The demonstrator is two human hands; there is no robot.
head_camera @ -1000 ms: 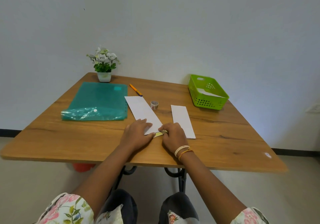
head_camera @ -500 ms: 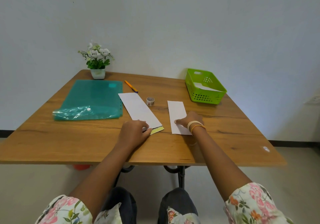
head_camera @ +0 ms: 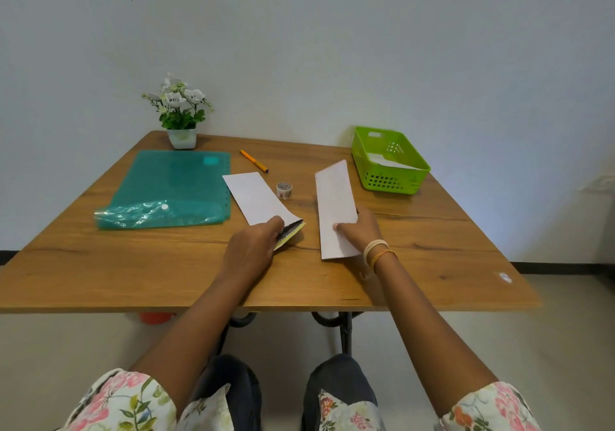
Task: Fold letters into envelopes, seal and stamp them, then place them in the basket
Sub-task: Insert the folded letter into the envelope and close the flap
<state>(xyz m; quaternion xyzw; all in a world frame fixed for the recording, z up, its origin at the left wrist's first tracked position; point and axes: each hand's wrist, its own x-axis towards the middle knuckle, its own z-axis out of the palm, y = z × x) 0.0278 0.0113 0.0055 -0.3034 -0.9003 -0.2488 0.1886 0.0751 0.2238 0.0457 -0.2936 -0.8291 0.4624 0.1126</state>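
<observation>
Hands work mid-insertion: the left hand (head_camera: pixel 253 243) pinches the envelope (head_camera: pixel 263 201) mouth at its near end, while the right hand (head_camera: pixel 357 231) grips the folded letter (head_camera: pixel 334 209), lifted just beside it. Next, likely, the letter must slide leftward into that opening; the basket (head_camera: pixel 389 164) waits beyond the right hand.

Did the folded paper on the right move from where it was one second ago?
Yes. The right hand grips the folded paper, its far end now raised toward the green basket.

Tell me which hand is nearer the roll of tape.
Left. The left hand sits just in front of the tape roll, slightly to its left, gripping the envelope's near end. The right hand is farther off to the right, holding the folded letter.
</observation>
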